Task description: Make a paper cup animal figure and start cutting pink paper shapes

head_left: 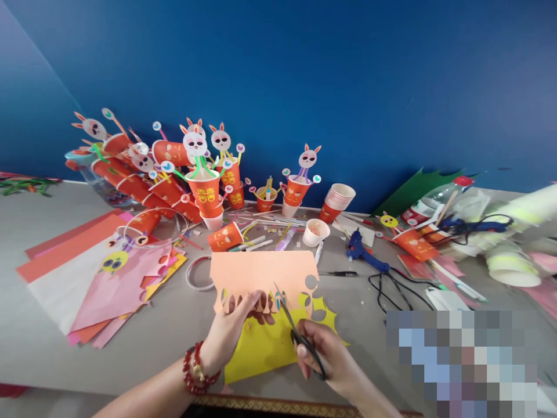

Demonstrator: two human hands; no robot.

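Observation:
My left hand [243, 316], with red beads at the wrist, is closed on the lower edge of a peach paper sheet [261, 270]. Cut-out notches and round holes run along that sheet's edges. In my right hand [319, 348] is a pair of scissors [300, 339] with dark handles. Their blades point up and left, at the sheet's lower edge beside small blue-marked shapes. Beneath both hands lies a yellow paper sheet [261, 351], with holes at its right end.
Orange paper cups [204, 194] with rabbit faces stand along the blue wall. Coloured sheets [87, 261] lie left, near a tape roll [195, 273]. To the right are a blue glue gun [365, 255] with its black cord, a pen [339, 273] and a plastic bottle [435, 203].

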